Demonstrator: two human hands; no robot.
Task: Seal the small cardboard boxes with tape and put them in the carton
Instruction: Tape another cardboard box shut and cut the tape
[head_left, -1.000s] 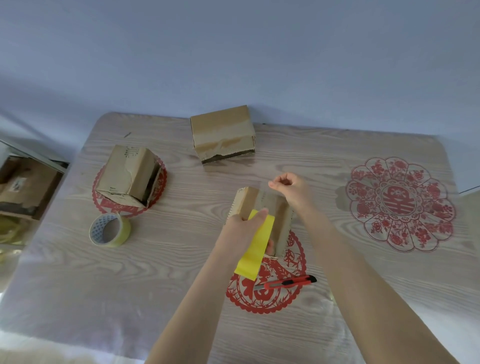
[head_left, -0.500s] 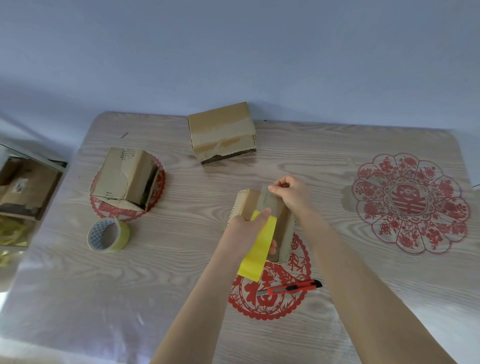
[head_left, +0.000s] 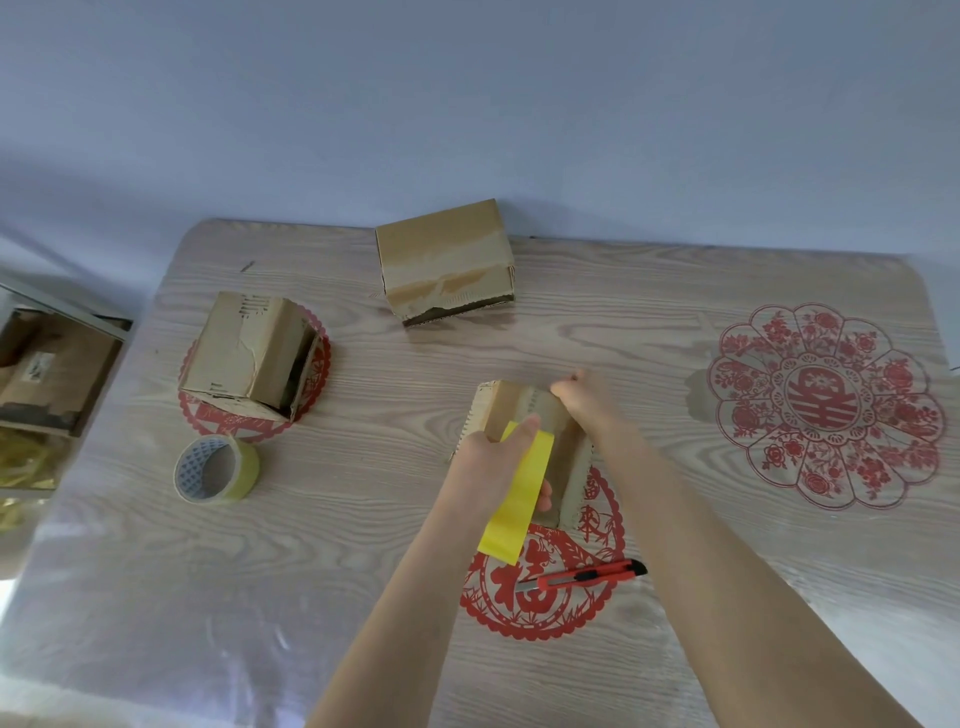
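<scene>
Laying the yellow tape strip along the top of the small box between our hands is, we judge, the step in hand. Our left hand pinches the strip, its loose end hanging toward us. Our right hand is curled at the box's far edge, blurred, and we cannot tell whether it grips tape or flap. We should pull the strip taut, centre it on the seam, then press from the far end toward us. The tape roll lies well left of our left hand, and the carton farther left.
</scene>
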